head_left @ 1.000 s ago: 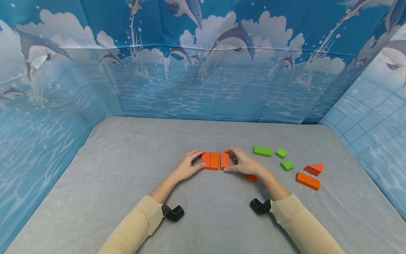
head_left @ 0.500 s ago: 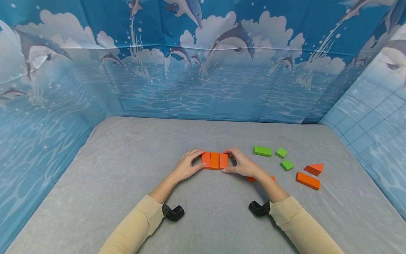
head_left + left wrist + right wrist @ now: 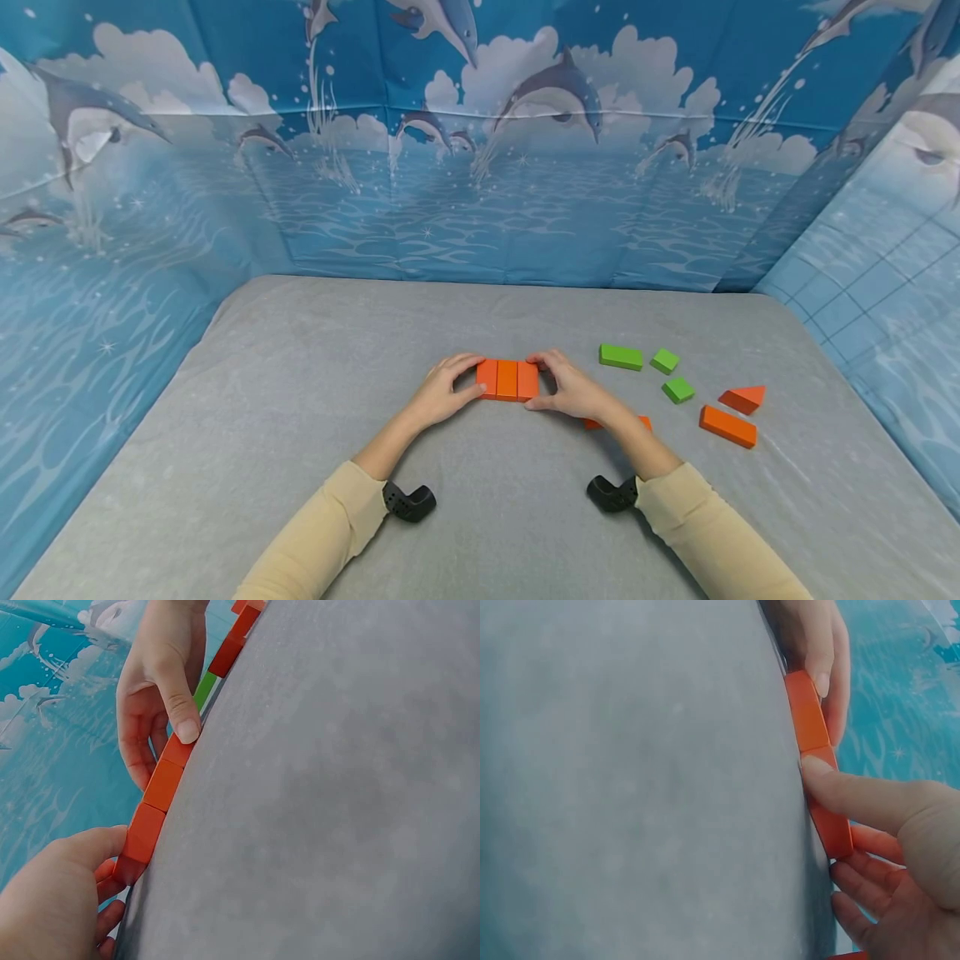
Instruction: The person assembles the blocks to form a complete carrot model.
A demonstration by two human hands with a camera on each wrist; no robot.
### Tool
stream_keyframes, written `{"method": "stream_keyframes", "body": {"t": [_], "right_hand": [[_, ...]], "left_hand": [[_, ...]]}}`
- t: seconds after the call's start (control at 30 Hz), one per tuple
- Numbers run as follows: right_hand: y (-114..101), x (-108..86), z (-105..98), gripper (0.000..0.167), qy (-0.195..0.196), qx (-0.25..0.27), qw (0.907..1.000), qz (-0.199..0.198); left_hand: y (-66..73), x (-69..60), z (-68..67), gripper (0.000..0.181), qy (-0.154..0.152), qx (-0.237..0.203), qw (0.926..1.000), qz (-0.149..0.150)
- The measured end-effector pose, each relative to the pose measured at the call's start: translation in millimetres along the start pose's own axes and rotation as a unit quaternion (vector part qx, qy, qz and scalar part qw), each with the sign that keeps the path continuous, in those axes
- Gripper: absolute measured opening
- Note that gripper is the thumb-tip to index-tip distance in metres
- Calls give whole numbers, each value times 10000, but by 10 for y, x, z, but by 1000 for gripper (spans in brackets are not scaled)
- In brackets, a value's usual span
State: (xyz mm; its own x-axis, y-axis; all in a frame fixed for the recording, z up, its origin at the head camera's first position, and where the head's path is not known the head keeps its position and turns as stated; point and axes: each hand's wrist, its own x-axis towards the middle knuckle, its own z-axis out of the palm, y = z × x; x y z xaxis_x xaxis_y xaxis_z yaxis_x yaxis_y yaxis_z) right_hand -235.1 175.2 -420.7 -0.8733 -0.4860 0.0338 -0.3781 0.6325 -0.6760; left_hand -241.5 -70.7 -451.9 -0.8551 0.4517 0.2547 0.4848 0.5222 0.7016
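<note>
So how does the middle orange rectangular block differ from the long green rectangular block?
The middle orange rectangular block runs front to back; the long green rectangular block lies roughly crosswise. The orange one touches neighbours on both sides; the green one touches none. Both are rectangular.

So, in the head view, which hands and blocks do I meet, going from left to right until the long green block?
Left hand, left orange block, middle orange block, right orange block, right hand, long green block. Orange parts beside the right forearm are left out: overlapping.
</note>
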Motion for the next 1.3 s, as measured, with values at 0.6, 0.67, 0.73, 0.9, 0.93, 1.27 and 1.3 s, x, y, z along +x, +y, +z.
{"method": "stream_keyframes", "body": {"t": [0.6, 0.67, 0.73, 0.9, 0.93, 1.27, 1.3], "right_hand": [[29, -197, -430, 59, 146, 608, 9980, 22], [62, -293, -504, 54, 203, 652, 9976, 68], [112, -398, -551, 50, 244, 625, 9977, 3], [210, -648, -584, 43, 254, 283, 9992, -89], [227, -688, -580, 42, 237, 198, 9994, -129], [402, -872, -459, 38, 223, -54, 9979, -605], [415, -877, -449, 38, 250, -42, 9977, -632]], "left_hand": [[-25, -11, 20, 48, -16, -13, 10000, -17], [-21, -18, 18, 48, 6, -10, 10000, -21], [-13, -23, 14, 48, 17, 0, 10000, -20], [-6, -14, 11, 48, 25, 25, 10000, -33], [-8, -11, 12, 48, 21, 26, 10000, -40], [-6, -1, 10, 41, 32, 20, 10000, 34], [-5, -2, 10, 41, 37, 19, 10000, 59]]}}
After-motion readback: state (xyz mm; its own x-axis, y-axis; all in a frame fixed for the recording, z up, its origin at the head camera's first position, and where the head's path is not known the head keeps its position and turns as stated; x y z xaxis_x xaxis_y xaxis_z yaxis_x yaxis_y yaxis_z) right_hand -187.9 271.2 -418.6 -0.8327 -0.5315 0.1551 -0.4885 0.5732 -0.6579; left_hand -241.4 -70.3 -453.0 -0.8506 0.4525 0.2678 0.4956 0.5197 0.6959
